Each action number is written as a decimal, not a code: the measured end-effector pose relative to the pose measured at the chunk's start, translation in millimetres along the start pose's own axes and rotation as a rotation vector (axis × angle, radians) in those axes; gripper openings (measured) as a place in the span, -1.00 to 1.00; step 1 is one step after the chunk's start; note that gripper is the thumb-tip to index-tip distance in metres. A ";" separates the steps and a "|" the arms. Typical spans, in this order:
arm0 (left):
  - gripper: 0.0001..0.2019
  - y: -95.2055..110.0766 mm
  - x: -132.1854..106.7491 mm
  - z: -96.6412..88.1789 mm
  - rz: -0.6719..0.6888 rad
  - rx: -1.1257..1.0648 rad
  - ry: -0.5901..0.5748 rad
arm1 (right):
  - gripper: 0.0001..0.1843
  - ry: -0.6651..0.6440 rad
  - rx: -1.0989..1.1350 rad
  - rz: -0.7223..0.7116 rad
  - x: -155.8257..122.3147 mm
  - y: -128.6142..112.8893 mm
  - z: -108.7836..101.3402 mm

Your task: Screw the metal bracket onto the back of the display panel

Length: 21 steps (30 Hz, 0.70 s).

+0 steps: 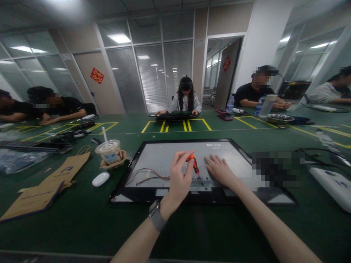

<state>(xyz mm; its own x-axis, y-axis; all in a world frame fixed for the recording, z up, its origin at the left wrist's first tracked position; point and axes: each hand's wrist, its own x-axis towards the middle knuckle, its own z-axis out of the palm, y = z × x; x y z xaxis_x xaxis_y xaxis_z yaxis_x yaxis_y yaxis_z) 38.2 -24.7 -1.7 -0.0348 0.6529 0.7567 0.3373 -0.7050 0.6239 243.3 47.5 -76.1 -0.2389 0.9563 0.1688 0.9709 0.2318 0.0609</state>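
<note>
A flat display panel (pixel 153 157) with a black frame and grey metal back lies on the green table in front of me. My left hand (pixel 181 173), with a watch on its wrist, is closed around the orange and black handle of a screwdriver (pixel 195 166). The tool's shaft slants down to a small metal bracket (pixel 207 183) near the panel's close edge; whether its tip sits in a screw is too small to tell. My right hand (pixel 221 168) rests flat on the panel's back, fingers spread. Thin wires (pixel 150 175) run across the panel beside my left hand.
Left of the panel stand a lidded drink cup (pixel 110 151) in a cardboard holder, a white oval case (pixel 100 179) and a brown paper bag (pixel 52 182). A white device (pixel 331 186) lies at right. Across the table a person (pixel 185 96) holds another dark panel (pixel 175 116).
</note>
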 end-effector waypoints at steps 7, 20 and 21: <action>-0.73 2.5 1.6 -1.1 -0.018 -0.038 -0.025 | -0.41 -0.016 0.004 0.003 0.4 0.6 -0.1; -0.73 -0.2 3.1 -2.4 -0.070 -0.119 -0.034 | -0.42 -0.024 -0.001 -0.002 -0.1 -1.7 -2.7; -0.72 -0.3 3.0 -2.3 -0.081 -0.131 -0.039 | -0.42 -0.026 -0.003 -0.003 0.0 -1.7 -2.6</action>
<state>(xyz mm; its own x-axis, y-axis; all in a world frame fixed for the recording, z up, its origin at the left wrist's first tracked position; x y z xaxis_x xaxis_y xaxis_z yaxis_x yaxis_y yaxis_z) 35.9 -23.1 0.8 -0.0193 0.7177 0.6960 0.2097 -0.6778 0.7047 241.7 46.7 -73.7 -0.2412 0.9599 0.1430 0.9701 0.2341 0.0647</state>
